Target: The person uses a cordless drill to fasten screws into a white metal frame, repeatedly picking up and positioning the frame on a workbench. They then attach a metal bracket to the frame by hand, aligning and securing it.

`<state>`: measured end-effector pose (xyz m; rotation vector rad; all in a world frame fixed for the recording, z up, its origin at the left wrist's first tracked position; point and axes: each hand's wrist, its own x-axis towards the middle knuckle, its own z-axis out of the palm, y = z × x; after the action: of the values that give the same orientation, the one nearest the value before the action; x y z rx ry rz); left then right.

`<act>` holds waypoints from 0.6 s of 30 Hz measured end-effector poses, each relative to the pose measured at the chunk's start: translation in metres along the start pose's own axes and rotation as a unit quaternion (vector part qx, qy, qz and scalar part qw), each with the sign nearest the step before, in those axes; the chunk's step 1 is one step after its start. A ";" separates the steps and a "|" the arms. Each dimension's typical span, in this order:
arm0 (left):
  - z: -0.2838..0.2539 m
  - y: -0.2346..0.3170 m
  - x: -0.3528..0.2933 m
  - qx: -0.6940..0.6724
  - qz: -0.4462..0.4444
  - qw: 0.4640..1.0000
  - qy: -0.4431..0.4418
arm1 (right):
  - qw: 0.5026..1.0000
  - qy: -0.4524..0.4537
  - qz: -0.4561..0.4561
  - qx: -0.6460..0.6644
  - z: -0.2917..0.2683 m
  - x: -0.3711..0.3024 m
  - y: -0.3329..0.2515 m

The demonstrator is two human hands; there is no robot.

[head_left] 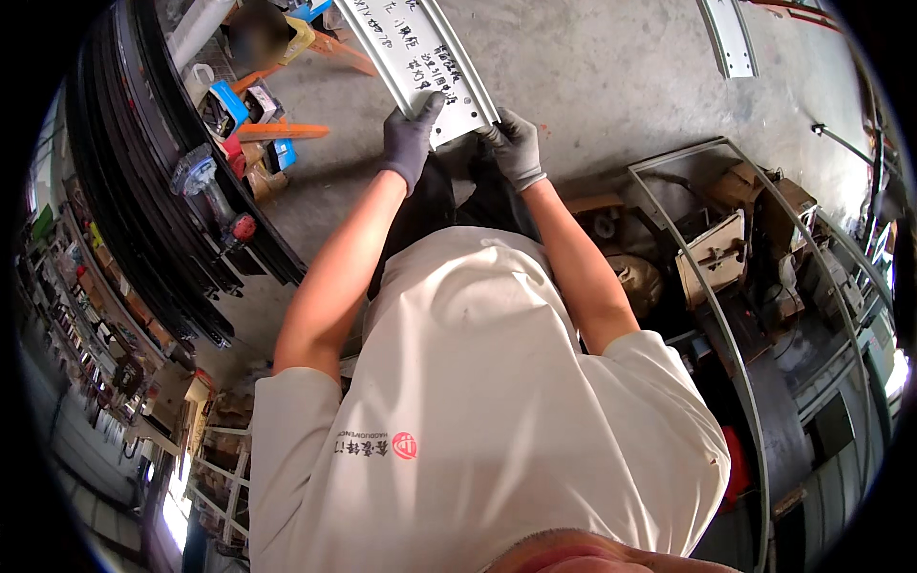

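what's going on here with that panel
A person's left hand, in a dark grey knitted glove, and right hand, in a lighter grey one, hold the near end of a long white metal panel with black handwriting. Its far end runs out of view. Long black strips lie to the left.

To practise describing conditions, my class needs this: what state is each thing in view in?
White panel: held in both hands, written on.
Left hand: gloved, gripping, thumb on the panel's face.
Right hand: gloved, gripping the near right corner.
Black profiles: stacked lengthwise.
Second white panel: unheld.
Metal frame: open, unheld.
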<state>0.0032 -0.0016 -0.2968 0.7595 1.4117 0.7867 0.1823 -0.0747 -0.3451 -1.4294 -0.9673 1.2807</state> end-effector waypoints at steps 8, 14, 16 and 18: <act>0.018 0.028 -0.018 0.323 0.199 0.919 0.103 | 0.997 0.007 -0.010 0.073 0.000 -0.002 -0.004; 0.028 0.032 -0.012 0.232 0.141 0.960 0.074 | 0.997 -0.034 -0.005 0.065 -0.001 -0.005 -0.014; 0.032 0.039 -0.015 0.220 0.104 0.967 0.078 | 0.996 -0.037 0.004 0.082 0.001 -0.005 -0.013; 0.035 0.042 -0.016 0.209 0.074 0.972 0.083 | 0.997 -0.043 0.001 0.061 -0.001 -0.004 -0.016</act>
<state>0.0374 0.0085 -0.2518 1.1551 1.7149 0.6855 0.1838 -0.0751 -0.3285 -1.2919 -0.9282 1.3881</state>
